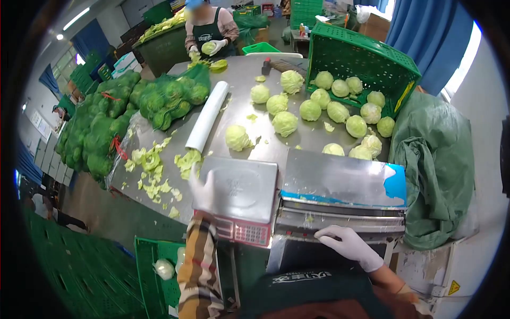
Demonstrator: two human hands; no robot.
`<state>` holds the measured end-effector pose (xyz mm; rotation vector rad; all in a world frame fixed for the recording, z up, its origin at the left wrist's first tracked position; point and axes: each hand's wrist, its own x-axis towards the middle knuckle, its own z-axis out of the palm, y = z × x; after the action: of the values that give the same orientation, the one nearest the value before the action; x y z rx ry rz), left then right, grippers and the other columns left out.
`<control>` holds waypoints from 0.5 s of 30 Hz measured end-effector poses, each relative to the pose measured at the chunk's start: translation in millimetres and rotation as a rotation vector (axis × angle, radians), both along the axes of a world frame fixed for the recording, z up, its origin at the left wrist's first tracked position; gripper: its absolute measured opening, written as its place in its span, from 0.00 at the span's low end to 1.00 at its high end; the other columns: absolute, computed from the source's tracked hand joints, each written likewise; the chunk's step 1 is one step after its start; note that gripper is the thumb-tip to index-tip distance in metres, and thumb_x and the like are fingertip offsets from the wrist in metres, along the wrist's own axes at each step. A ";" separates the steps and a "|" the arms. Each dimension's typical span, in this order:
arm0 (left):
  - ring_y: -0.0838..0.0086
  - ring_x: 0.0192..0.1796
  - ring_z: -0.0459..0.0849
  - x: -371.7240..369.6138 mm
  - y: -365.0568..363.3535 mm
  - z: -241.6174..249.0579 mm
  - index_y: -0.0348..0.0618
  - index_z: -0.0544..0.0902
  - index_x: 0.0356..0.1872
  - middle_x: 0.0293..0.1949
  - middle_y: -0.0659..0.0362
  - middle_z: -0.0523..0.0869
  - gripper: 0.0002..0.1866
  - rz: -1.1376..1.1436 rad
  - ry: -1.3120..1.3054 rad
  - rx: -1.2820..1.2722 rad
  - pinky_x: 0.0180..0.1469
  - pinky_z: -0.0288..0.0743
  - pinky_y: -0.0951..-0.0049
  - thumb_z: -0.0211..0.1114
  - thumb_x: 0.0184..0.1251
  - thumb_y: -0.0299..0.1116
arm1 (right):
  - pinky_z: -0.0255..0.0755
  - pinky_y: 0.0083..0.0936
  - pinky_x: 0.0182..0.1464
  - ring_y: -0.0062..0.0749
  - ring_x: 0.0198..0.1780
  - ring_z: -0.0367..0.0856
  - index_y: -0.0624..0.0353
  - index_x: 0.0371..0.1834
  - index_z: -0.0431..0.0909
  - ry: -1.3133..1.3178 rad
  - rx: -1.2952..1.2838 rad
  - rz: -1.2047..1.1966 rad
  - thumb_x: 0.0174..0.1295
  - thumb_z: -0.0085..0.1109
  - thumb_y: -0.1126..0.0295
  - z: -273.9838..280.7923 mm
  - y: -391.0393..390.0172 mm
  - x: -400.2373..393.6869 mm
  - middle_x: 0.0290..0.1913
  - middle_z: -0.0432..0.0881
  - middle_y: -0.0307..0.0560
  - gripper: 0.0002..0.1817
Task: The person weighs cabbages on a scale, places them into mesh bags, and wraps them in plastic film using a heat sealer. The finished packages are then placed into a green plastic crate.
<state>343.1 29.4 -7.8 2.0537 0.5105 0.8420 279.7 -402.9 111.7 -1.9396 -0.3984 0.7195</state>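
Note:
My left hand (203,192), in a white glove, is at the left edge of a digital scale (241,186) with a bare metal plate and a red keypad. Its fingers point up and apart, slightly blurred, with nothing in them. My right hand (350,248), also gloved, reaches the front edge of a metal film-wrapping machine (334,175) beside the scale. Its fingers are stretched out near small red buttons and hold nothing. Beyond the scale sits a trimmed cabbage (237,138). A roll of white film (208,117) lies to its left.
Several cabbages spread toward a tipped green crate (366,58) at right. Green net bags of cabbages (101,127) and loose leaves (151,165) lie at left. Below is a green crate (151,282) with wrapped cabbages. Across the table, a person (210,32) holds a cabbage.

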 end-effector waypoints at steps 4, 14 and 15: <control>0.48 0.69 0.67 161.5 -10.1 -23.2 0.32 0.63 0.70 0.65 0.37 0.71 0.42 0.037 0.180 0.148 0.72 0.58 0.57 0.71 0.58 0.41 | 0.75 0.23 0.51 0.26 0.46 0.83 0.64 0.46 0.84 -0.056 0.050 -0.330 0.67 0.60 0.69 0.8 -49.9 23.6 0.44 0.86 0.46 0.11; 0.45 0.63 0.69 374.7 -264.0 2.0 0.33 0.63 0.69 0.61 0.39 0.71 0.45 -0.799 -0.055 0.522 0.66 0.65 0.55 0.74 0.49 0.38 | 0.75 0.22 0.48 0.23 0.41 0.83 0.70 0.40 0.84 -0.217 0.062 -0.832 0.69 0.52 0.72 -5.9 -173.8 155.6 0.36 0.87 0.44 0.12; 0.45 0.68 0.65 383.4 -294.2 4.3 0.35 0.62 0.70 0.65 0.39 0.68 0.47 -0.911 0.029 0.579 0.70 0.62 0.55 0.75 0.48 0.39 | 0.75 0.22 0.48 0.23 0.41 0.83 0.70 0.40 0.84 -0.206 0.060 -0.850 0.69 0.52 0.72 -10.6 -180.6 168.1 0.36 0.87 0.44 0.12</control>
<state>726.5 -264.8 -3.5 2.4465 -0.7182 0.4066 447.8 -583.6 101.1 -1.8899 0.2866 -0.0454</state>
